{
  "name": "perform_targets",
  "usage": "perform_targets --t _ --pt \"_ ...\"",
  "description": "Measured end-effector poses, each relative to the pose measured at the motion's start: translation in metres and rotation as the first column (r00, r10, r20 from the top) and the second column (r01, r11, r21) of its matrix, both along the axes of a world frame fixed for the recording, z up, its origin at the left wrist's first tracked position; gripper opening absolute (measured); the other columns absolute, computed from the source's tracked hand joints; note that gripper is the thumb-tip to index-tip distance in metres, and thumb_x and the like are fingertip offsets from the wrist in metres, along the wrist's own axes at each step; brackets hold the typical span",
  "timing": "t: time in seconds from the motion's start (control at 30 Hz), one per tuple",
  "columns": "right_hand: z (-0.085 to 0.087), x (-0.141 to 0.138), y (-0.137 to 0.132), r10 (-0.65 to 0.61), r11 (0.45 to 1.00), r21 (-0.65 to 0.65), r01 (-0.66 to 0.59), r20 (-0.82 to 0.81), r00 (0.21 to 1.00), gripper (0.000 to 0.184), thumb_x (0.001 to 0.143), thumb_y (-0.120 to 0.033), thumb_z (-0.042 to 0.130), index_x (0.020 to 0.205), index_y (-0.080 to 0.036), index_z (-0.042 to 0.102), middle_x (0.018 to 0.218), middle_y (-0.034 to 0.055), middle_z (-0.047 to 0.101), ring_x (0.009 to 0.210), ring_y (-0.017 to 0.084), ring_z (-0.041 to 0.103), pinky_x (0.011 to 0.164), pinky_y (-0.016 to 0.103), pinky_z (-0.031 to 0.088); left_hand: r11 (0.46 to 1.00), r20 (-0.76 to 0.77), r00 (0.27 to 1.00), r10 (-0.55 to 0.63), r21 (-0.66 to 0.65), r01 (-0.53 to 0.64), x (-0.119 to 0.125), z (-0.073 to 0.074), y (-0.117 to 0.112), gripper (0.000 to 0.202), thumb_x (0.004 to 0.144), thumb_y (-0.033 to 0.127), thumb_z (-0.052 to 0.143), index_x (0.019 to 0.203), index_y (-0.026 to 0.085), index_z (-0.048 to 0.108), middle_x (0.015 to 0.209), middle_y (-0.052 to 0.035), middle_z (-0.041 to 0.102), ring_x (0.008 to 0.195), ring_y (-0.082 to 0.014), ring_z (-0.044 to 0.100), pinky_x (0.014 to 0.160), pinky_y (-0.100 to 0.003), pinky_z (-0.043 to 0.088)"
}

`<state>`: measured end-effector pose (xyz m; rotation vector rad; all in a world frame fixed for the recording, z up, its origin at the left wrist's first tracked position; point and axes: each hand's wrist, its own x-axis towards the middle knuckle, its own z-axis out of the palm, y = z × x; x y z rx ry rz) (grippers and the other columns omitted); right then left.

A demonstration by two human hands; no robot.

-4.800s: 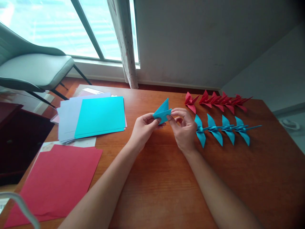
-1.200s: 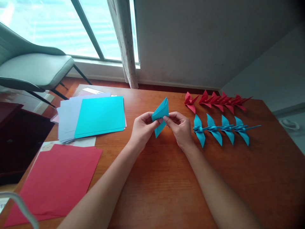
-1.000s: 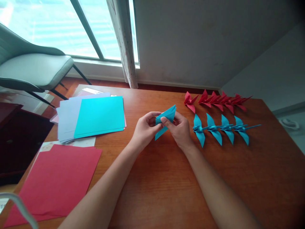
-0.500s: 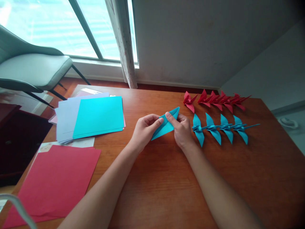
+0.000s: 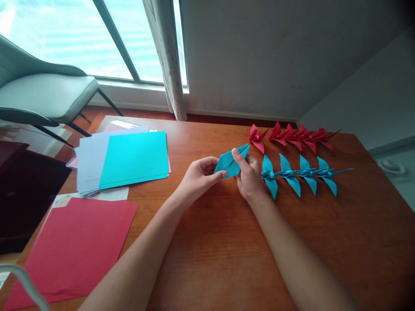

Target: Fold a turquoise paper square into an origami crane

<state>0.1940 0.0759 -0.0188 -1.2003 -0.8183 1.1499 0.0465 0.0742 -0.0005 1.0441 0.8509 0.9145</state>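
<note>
A folded piece of blue origami paper point(image 5: 229, 166) is held above the table between both hands. My left hand point(image 5: 201, 175) pinches its lower left end, thumb in front and fingers behind. My right hand point(image 5: 249, 175) grips the right end, its thumb pressed on the front face; the other fingers are partly hidden behind the paper. Just right of this hand, several blue paper cranes point(image 5: 300, 172) lie in a row with wings spread. Behind them is a row of several red paper cranes point(image 5: 292, 136).
On the left of the wooden table point(image 5: 214, 259) lie a stack of blue sheets point(image 5: 136, 160), pale sheets point(image 5: 92, 164) under it, and red sheets point(image 5: 78, 250) nearer me. A chair point(image 5: 48, 93) stands by the window, next to a curtain point(image 5: 167, 56). A pale curved tube point(image 5: 24, 278) shows at lower left.
The blue paper has turned in my hands and shifted slightly right; its lower left point is now folded or turned out of sight. My left thumb has moved down to its lower edge.
</note>
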Motion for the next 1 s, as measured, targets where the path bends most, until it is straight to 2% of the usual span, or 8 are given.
perform_targets --t 0.13,0.3,0.47,0.63,0.8,0.9,0.93,1.0 --pt "-0.001 0.002 0.001 -0.014 1.000 0.011 0.015 -0.048 0.999 0.049 0.075 -0.055 0.077 0.061 -0.023 0.044 0.057 -0.0063 0.041 0.050 0.008 0.036 0.046 0.024 0.031 1.000 0.012 1.000 0.001 -0.013 -0.001 -0.001 0.002 -0.001 0.026 0.069 0.033 0.087 0.087 0.017 0.076 0.084 -0.0030 0.074 0.073 -0.0126 0.062 0.070 -0.023 0.049" --pt "0.001 0.004 0.001 -0.065 0.998 -0.005 0.064 -0.055 0.996 0.051 0.075 -0.055 0.078 0.060 -0.023 0.041 0.051 -0.0078 0.037 0.046 0.007 0.030 0.041 0.024 0.025 0.996 -0.001 0.998 0.067 -0.051 -0.067 -0.002 0.002 -0.002 0.031 0.075 0.041 0.083 0.093 0.016 0.079 0.087 -0.0066 0.077 0.074 -0.0152 0.067 0.068 -0.025 0.052" --pt "0.004 0.000 0.000 -0.123 0.992 0.028 0.124 -0.024 0.992 0.054 0.074 -0.060 0.076 0.061 -0.023 0.039 0.051 -0.0081 0.036 0.045 0.007 0.030 0.040 0.024 0.026 0.989 0.029 0.992 0.123 -0.080 -0.121 0.001 0.001 -0.003 0.036 0.074 0.041 0.084 0.097 0.015 0.079 0.088 -0.0069 0.077 0.066 -0.0139 0.068 0.065 -0.026 0.055" --pt "0.004 0.001 0.001 -0.190 0.982 0.028 0.189 0.038 0.981 0.054 0.074 -0.063 0.074 0.062 -0.023 0.040 0.051 -0.0087 0.036 0.045 0.007 0.032 0.041 0.023 0.029 0.986 -0.018 0.986 0.168 -0.009 -0.168 0.002 0.000 -0.001 0.043 0.078 0.043 0.081 0.107 0.013 0.075 0.085 -0.0065 0.077 0.064 -0.0141 0.069 0.062 -0.025 0.056" --pt "0.003 0.004 0.002 -0.259 0.966 0.038 0.256 0.094 0.961 0.050 0.076 -0.062 0.072 0.063 -0.023 0.045 0.053 -0.0082 0.040 0.047 0.008 0.037 0.044 0.022 0.034 0.971 -0.111 0.970 0.215 0.131 -0.201 0.001 -0.006 0.000 0.034 0.085 0.040 0.073 0.105 0.012 0.073 0.080 -0.0059 0.076 0.065 -0.0147 0.070 0.063 -0.024 0.057" --pt "0.002 0.004 0.001 -0.279 0.960 0.070 0.271 0.170 0.945 0.047 0.079 -0.059 0.071 0.062 -0.023 0.046 0.052 -0.0077 0.043 0.048 0.008 0.038 0.045 0.023 0.035 0.903 -0.266 0.903 0.339 0.361 -0.233 0.001 -0.010 -0.002 0.027 0.094 0.033 0.062 0.110 0.014 0.070 0.087 -0.0071 0.076 0.072 -0.0163 0.072 0.069 -0.027 0.059" --pt "0.002 0.004 0.000 -0.290 0.957 0.083 0.279 0.199 0.936 0.047 0.079 -0.058 0.072 0.061 -0.023 0.046 0.052 -0.0077 0.042 0.048 0.008 0.038 0.045 0.023 0.035 0.847 -0.326 0.849 0.415 0.480 -0.230 0.001 -0.010 -0.004 0.025 0.096 0.030 0.058 0.113 0.015 0.069 0.093 -0.0082 0.077 0.079 -0.0175 0.073 0.074 -0.029 0.059" --pt "0.003 0.003 -0.002 -0.312 0.950 0.113 0.292 0.272 0.910 0.048 0.079 -0.056 0.072 0.060 -0.022 0.045 0.052 -0.0075 0.042 0.048 0.008 0.037 0.046 0.024 0.034 0.676 -0.382 0.732 0.564 0.723 -0.143 0.001 -0.010 -0.007 0.027 0.098 0.025 0.052 0.120 0.017 0.066 0.113 -0.0115 0.075 0.101 -0.0213 0.071 0.089 -0.035 0.058"
